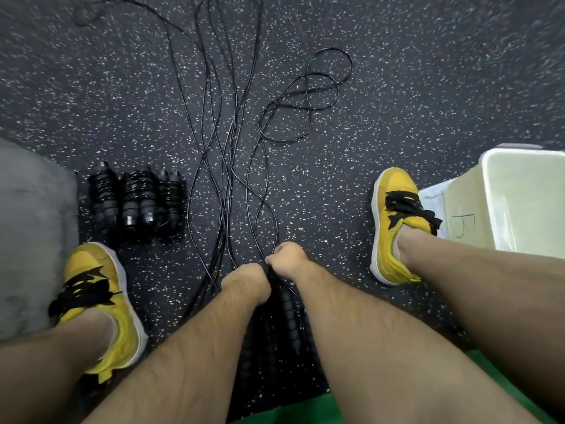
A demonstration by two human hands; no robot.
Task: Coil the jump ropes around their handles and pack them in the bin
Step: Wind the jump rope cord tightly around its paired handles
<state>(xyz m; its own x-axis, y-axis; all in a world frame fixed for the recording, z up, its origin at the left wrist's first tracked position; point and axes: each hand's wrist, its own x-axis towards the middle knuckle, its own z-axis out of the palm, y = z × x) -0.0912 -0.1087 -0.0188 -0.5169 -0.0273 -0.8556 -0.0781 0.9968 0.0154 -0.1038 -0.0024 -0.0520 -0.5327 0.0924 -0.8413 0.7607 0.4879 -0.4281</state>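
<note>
At far left a grey cushion [30, 224] sits beside three wound jump ropes [137, 197], which lie side by side on the speckled rubber floor [397, 87], not yet packed. In the middle, loose cords [214, 133] trail away in tangled strands. The left hand [244, 281] is curled into a fist; what it holds is hidden. The right hand [287, 260], touching it, pinches a cord. Ribbed black handles [287, 310] lie just below, between the forearms. The cords look thin, slick and springy, likely to unwind, so grip the stiff handle and wrap under tension. The pale bin [489, 209] stands at far right.
</note>
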